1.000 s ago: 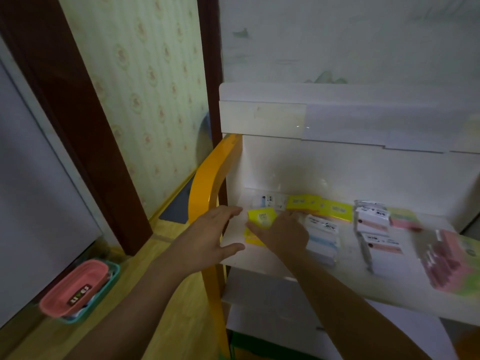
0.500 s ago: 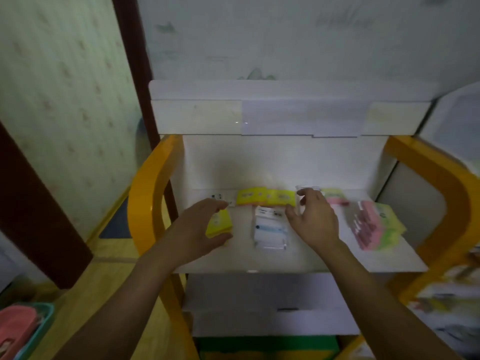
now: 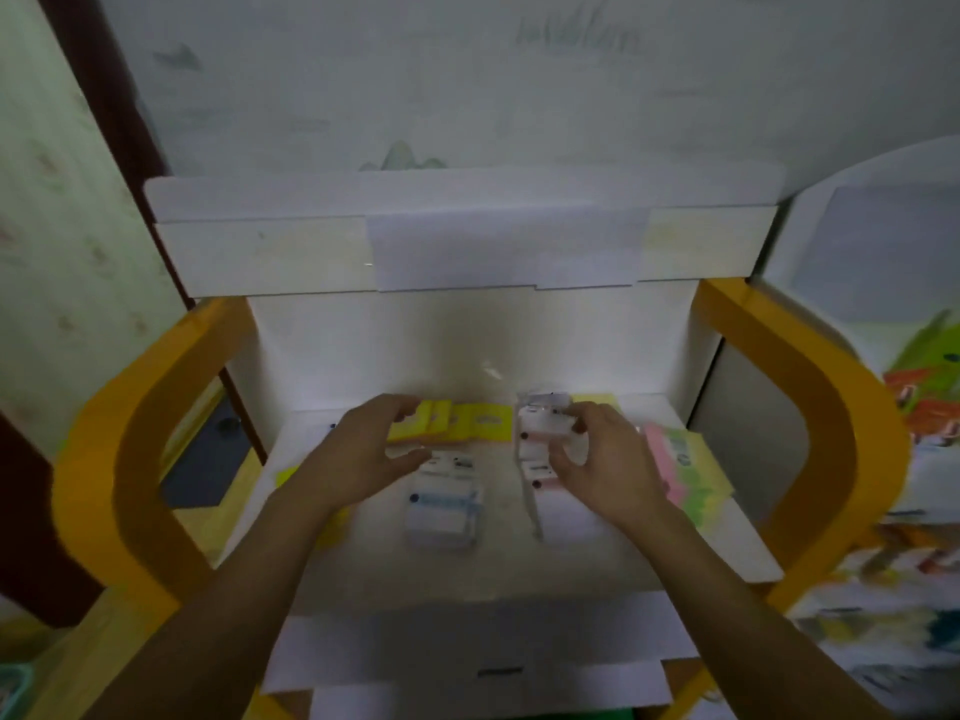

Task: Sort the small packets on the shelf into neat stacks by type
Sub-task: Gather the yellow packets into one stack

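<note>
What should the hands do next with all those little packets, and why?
Probably the right hand should set the white packet it pinches squarely onto the white packets with pink stripes just under it. They look alike, and that pile leans unevenly. The left hand hovers by the yellow packets at the back of the shelf, gripping nothing clearly.
</note>
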`<state>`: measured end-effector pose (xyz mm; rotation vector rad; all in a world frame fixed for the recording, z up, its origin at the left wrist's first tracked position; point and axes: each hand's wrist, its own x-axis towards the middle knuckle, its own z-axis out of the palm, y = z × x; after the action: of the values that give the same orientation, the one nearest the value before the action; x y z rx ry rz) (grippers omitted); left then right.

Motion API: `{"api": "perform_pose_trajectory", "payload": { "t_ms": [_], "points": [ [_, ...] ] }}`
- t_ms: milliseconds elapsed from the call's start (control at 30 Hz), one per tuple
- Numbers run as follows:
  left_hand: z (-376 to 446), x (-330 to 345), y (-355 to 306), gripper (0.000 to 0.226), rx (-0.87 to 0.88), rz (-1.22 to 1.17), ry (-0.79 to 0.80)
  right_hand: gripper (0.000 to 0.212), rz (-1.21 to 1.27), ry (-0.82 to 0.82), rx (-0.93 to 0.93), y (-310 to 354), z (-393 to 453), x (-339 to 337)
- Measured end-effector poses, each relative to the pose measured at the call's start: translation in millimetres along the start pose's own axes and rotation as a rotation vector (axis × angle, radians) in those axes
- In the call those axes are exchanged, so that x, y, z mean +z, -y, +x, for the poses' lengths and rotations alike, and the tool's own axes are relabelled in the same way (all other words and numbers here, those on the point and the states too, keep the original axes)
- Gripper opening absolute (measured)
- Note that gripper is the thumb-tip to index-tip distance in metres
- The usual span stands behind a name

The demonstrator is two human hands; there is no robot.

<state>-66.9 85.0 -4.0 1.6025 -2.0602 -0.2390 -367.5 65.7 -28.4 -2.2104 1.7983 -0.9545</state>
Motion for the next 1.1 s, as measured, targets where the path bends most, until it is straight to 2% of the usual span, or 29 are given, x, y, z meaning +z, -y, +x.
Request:
{"api": "perform_pose_trajectory", "payload": {
  "t_ms": [133,267,367,500,733,967,1100],
  "points": [
    [37,10,20,0.067,-0.132,0.054,0.060,0.051,0.030,0.043,-0.056,-19,20,6],
    [62,15,47,0.073,-0.302,0.075,0.222,0.048,0.058,0.061,-0.086,-23,32,14],
    [83,20,70,0.080,-0.345,0.110,0.342,0.051,0.112,0.039,-0.107,-21,43,21],
    [101,29,82,0.084,-0.290,0.134,0.410,0.050,0.148,0.044,-0.103,-17,44,30],
    [130,51,120,0.073,-0.158,0.166,0.530,0.049,0.088,0.083,-0.030,-23,50,26],
    [132,39,102,0.069,-0.089,0.120,0.487,0.046,0.030,0.089,0.010,-25,54,26],
    [126,17,87,0.076,-0.094,0.077,0.405,0.048,0.001,0.104,-0.004,-12,60,30]
  ]
}}
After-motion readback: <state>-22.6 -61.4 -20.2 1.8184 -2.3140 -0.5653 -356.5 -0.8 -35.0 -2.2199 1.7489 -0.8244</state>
